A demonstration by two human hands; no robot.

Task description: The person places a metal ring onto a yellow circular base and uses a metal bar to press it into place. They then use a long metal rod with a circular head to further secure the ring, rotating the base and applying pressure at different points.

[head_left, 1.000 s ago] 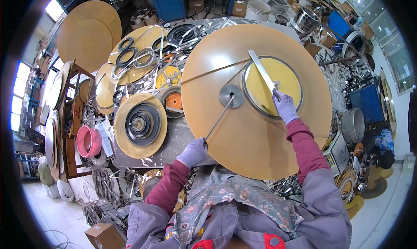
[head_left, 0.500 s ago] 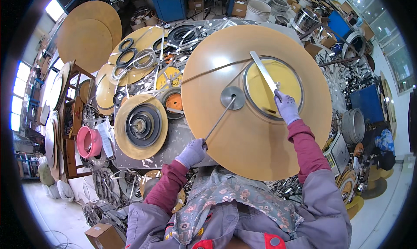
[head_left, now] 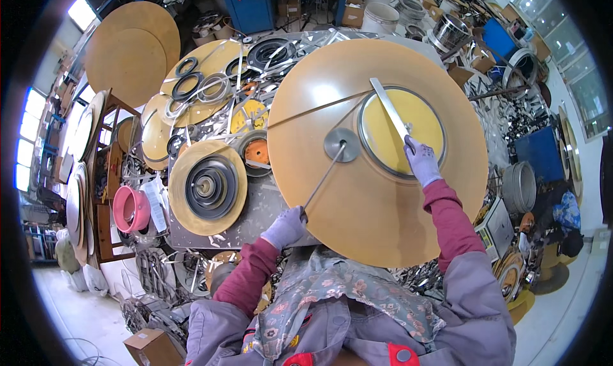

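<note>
A large tan disc (head_left: 357, 219) fills the middle of the bench. On it lies a yellow round plate (head_left: 418, 120) ringed by a metal hoop (head_left: 361, 126). My right hand (head_left: 421, 160), in a pale purple glove, grips the near end of a flat metal bar (head_left: 388, 107) that slants over the plate. My left hand (head_left: 287, 226), gloved alike, is closed around the end of a thin metal rod (head_left: 321, 184). The rod's far end meets the centre of a small grey disc (head_left: 334, 144). A narrow strip (head_left: 319, 107) runs leftward from the hoop across the tan disc.
Left of the tan disc sits a stepped dark pulley (head_left: 205, 187) on a yellow disc (head_left: 223, 222). A pink bucket (head_left: 131, 209) is farther left. Rings (head_left: 187, 85) and metal scraps crowd the back left. A white boxed device (head_left: 495, 232) stands at the right.
My left hand has shifted slightly right, with the rod's near end. The bar's far end and my right hand have moved a few pixels nearer to me.
</note>
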